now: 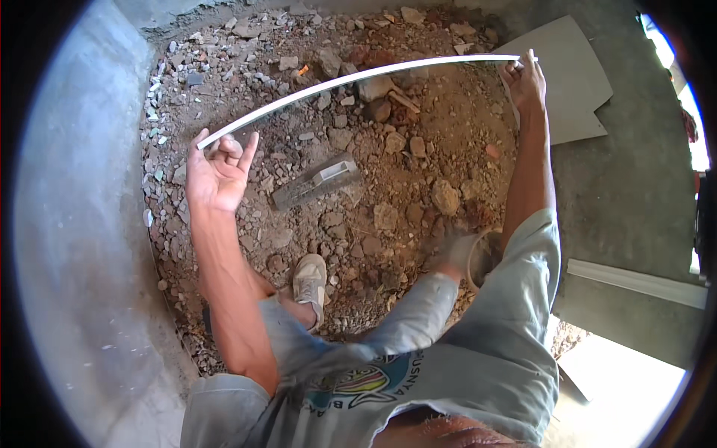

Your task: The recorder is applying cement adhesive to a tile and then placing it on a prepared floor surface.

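Observation:
A long, narrow white strip (351, 78) spans the upper view between my hands, appearing slightly curved in the wide lens. My left hand (216, 175), palm up, holds its left end by the thumb, with some fingers bent and others raised. My right hand (527, 86) grips the other end at the upper right, fingers curled round it. Below the strip, a flat metal trowel (295, 192) with a light handle lies on rubble (385, 216). A large grey sheet (571, 86) is behind my right hand.
A plastered wall (75, 209) bounds the left side. A grey concrete surface (612, 216) on the right carries a pale ridged length of trim (635, 280). My left shoe (308, 287) is on the stony ground. A round bucket-like rim (472, 272) shows beside my blurred right foot.

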The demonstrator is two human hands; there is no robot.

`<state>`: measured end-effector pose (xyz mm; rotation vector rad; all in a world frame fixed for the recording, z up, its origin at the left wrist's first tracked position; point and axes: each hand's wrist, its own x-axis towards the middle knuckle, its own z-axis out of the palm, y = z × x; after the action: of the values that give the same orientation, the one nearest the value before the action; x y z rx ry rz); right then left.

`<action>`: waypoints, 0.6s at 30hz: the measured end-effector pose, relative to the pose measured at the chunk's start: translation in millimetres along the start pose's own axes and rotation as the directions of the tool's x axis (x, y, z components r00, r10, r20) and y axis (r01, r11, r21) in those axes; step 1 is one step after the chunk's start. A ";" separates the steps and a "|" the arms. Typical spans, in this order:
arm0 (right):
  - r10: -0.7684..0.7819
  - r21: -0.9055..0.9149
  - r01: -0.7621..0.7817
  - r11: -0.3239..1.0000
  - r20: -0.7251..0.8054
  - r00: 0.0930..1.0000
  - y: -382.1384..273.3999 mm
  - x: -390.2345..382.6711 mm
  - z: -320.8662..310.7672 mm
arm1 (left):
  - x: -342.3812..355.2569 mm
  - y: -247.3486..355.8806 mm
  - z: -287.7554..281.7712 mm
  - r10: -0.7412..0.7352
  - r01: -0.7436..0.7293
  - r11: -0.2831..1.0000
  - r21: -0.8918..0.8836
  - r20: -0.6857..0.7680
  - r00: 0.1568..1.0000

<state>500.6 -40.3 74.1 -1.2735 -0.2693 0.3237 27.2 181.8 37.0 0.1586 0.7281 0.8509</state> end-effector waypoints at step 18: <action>0.388 -0.407 -0.451 0.794 -0.232 0.892 -33.1 142.5 109.5 | 69.2 51.8 97.8 0.533 -0.331 0.134 0.934 0.213 0.818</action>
<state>594.3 102.7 138.4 -1.8167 0.0750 0.5761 87.7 281.6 95.3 1.5408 1.3582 0.8634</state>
